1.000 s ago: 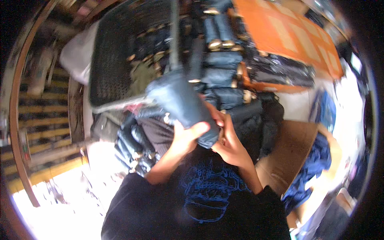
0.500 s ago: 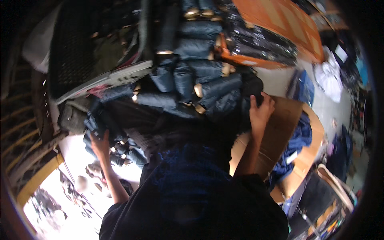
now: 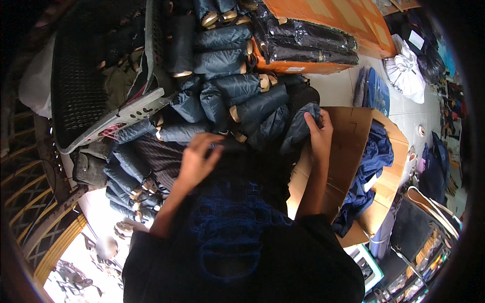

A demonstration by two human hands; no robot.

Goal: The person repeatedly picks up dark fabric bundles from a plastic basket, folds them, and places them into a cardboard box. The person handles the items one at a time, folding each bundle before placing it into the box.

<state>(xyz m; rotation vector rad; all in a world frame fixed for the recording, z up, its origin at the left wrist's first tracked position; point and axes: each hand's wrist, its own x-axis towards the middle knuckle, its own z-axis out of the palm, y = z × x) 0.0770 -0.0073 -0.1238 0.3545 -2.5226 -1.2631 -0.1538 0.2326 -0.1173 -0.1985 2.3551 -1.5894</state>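
Observation:
My right hand pinches a dark blue-grey fabric sleeve between thumb and fingers, above my right thigh and beside the open cardboard box. No pale end shows on this sleeve, and I cannot tell whether anything is inside. Over my lap hovers my left hand, fingers apart and nothing visible in them. Just beyond it lies a loose pile of dark blue fabric-covered rolls, several with pale, wood-like ends. More such rolls are heaped by my left leg.
A dark plastic basket stands tilted at far left. An orange carton with plastic-wrapped dark packs is at the back. On my right the cardboard box holds navy cloth. A white bag sits on the floor farther right.
My left hand has moved right, from the rolls by my left leg to over my lap. My right hand now holds up the fabric sleeve. The view has shifted slightly.

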